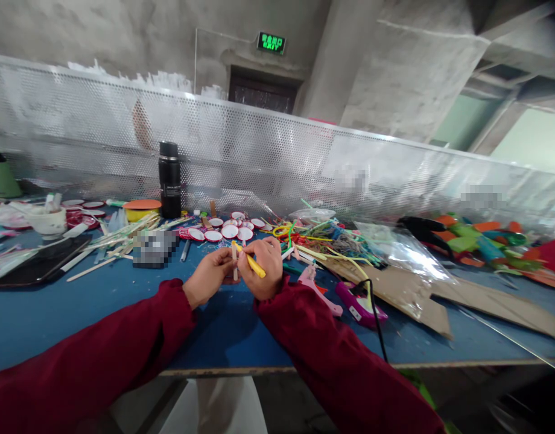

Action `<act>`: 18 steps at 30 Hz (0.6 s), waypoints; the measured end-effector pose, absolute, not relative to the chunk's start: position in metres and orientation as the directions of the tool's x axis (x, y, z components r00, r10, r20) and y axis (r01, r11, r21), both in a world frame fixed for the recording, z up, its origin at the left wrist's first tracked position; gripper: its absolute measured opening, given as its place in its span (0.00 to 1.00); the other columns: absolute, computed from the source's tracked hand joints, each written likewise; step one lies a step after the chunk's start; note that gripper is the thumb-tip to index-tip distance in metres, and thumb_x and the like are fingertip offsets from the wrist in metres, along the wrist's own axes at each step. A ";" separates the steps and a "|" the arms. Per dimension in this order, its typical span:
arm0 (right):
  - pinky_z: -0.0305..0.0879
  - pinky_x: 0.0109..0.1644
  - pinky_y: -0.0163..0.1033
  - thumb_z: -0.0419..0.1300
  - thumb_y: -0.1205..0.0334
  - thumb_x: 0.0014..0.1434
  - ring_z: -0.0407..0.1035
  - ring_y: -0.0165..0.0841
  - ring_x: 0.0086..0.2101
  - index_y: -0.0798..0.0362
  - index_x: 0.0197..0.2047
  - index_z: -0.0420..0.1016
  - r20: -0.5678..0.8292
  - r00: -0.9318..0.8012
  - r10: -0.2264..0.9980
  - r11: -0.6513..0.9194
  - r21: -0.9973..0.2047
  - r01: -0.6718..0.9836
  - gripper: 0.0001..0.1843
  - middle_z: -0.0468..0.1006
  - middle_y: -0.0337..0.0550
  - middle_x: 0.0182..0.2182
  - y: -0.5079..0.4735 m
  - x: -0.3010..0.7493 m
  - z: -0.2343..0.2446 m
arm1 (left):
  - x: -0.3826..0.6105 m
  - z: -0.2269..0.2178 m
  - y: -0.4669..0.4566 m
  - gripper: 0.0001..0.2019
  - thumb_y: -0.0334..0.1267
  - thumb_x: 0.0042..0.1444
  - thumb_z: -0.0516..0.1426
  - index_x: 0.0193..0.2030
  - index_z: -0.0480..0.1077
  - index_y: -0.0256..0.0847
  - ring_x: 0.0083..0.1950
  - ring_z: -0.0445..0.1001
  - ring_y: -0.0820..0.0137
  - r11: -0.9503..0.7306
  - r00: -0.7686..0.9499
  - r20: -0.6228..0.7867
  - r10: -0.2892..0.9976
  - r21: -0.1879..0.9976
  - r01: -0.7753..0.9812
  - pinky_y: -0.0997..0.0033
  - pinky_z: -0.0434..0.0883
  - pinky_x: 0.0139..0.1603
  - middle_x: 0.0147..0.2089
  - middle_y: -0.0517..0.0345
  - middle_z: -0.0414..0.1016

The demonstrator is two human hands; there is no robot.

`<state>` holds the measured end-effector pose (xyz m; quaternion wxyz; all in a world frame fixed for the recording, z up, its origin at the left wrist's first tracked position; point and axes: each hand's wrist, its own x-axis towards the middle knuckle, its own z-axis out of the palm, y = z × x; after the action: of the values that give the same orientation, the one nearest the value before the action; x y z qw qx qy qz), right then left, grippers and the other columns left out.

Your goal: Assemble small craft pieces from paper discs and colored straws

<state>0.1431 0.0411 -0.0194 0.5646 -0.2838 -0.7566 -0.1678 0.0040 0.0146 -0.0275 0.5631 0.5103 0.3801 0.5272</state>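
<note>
Blue counter (123, 313) is filling the lower head view, both hands working above it. Left hand (208, 277) is pinching a small pale stick (234, 260) near-upright between thumb and fingers, probably bracing it against wobble. Right hand (269, 265) is gripping a yellow pen-like tool (256, 266) slantwise, tip end sitting at the stick's top, probably for fine control; can't tell if they're touching. Red-rimmed discs (230, 231) and a string pile (345, 241) are lying just beyond, likely for easy reach. Pink gun-shaped tool (310, 279) and purple box (361, 305) are sitting right of the right hand. Black bottle (169, 187) is standing by the mesh panel (268, 144), presumably clear of elbows.
</note>
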 end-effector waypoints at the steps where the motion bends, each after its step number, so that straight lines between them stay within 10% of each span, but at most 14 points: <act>1: 0.60 0.49 0.46 0.55 0.65 0.59 0.68 0.32 0.29 0.50 0.30 0.66 0.950 -0.202 0.238 0.782 -0.065 0.619 0.05 0.74 0.37 0.25 0.041 0.143 -0.019 | 0.004 -0.027 0.015 0.19 0.43 0.45 0.68 0.42 0.73 0.38 0.30 0.73 0.70 -0.076 0.152 0.108 0.982 0.976 -0.203 0.69 0.73 0.34 0.33 0.58 0.76; 18: 0.60 0.48 0.45 0.55 0.65 0.59 0.67 0.32 0.29 0.50 0.30 0.65 0.951 -0.197 0.237 0.781 -0.066 0.621 0.06 0.74 0.37 0.25 0.040 0.144 -0.016 | 0.003 -0.028 0.015 0.18 0.41 0.45 0.67 0.41 0.72 0.38 0.30 0.74 0.71 -0.057 0.164 0.092 0.982 0.977 -0.205 0.68 0.74 0.36 0.34 0.58 0.77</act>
<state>0.1439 0.0398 -0.0165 0.5665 -0.2841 -0.7548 -0.1694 0.0035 0.0145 -0.0280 0.5699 0.5071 0.3830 0.5210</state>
